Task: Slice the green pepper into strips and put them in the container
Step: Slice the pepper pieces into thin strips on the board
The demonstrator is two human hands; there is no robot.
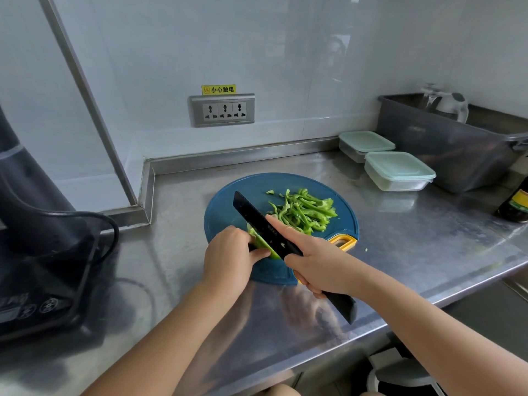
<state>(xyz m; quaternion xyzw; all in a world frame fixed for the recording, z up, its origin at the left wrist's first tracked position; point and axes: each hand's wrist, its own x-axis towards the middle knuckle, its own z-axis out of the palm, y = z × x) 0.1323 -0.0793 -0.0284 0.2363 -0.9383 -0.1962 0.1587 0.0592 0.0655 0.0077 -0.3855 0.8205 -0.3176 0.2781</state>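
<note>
Head view shows my left hand (228,252) curled over the last uncut piece of green pepper (261,242), thumb tucked against its near end, pinning it to the round blue plastic cutting board (225,201). My right hand (317,261) wraps the handle of the black-bladed kitchen knife (255,220), index finger stretched along the blade's flat. The blade stands against the pepper, just at three o'clock of my left knuckles. Past the blade, toward one o'clock, a heap of cut green strips (303,210) lies on the board. I judge the slicing nearly done: one small piece remains. None of the strips has gone into the lidded clear plastic container (398,170) at two o'clock, whose lid is on.
</note>
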